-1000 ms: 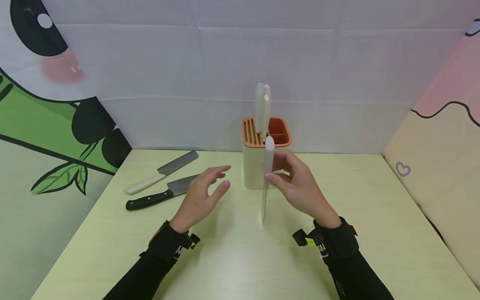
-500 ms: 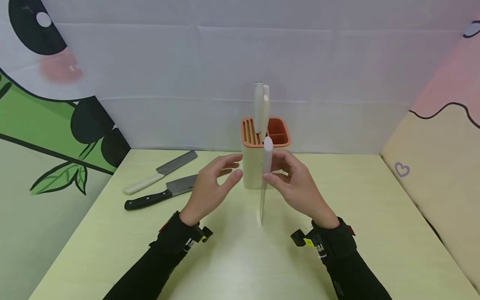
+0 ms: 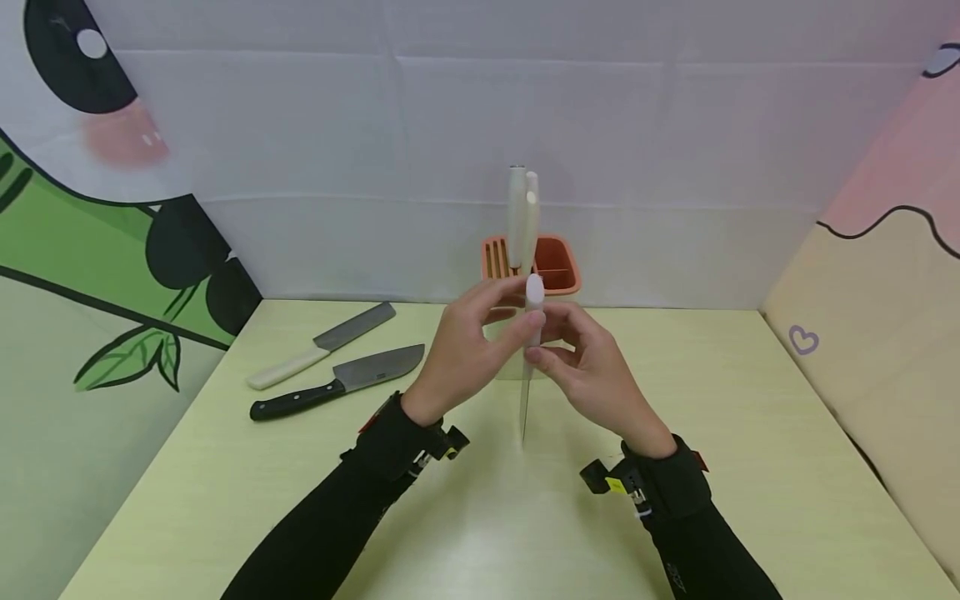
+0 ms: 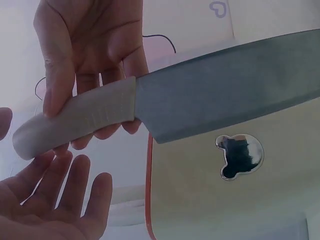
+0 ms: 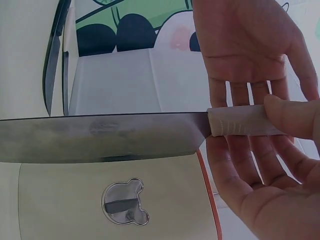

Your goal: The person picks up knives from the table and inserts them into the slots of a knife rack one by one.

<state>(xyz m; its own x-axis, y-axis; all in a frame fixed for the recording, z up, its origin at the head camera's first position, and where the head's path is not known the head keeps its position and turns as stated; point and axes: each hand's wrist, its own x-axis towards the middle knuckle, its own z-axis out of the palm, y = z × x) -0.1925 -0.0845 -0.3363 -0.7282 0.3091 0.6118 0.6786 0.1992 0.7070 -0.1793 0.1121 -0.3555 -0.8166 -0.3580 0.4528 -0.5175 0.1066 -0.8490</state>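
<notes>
A kitchen knife point(image 3: 535, 289) with a white handle hangs blade down in front of the knife block point(image 3: 573, 271). My right hand point(image 3: 588, 362) holds its handle between thumb and fingers. My left hand point(image 3: 468, 346) is at the handle's other side; its fingers point(image 4: 75, 185) are loosely extended and its thumb stands off the handle. Whether its fingertips touch the handle I cannot tell. The broad blade point(image 5: 105, 137) is bare in both wrist views. Behind it shows the block's cream front with a shiny bear-head badge point(image 4: 242, 156). In the head view the hands hide much of that front.
Several white handles point(image 3: 517, 217) stick up from the block's orange slotted top. Left on the table point(image 3: 187, 500) lie a cleaver point(image 3: 352, 327) with a white handle and a black-handled knife point(image 3: 300, 402). A cloth backdrop point(image 3: 337, 167) rises behind the table.
My left hand has moved right, from over the black-handled knife to beside the held knife's handle, uncovering that blade. The right hand and its knife have stayed nearly still.
</notes>
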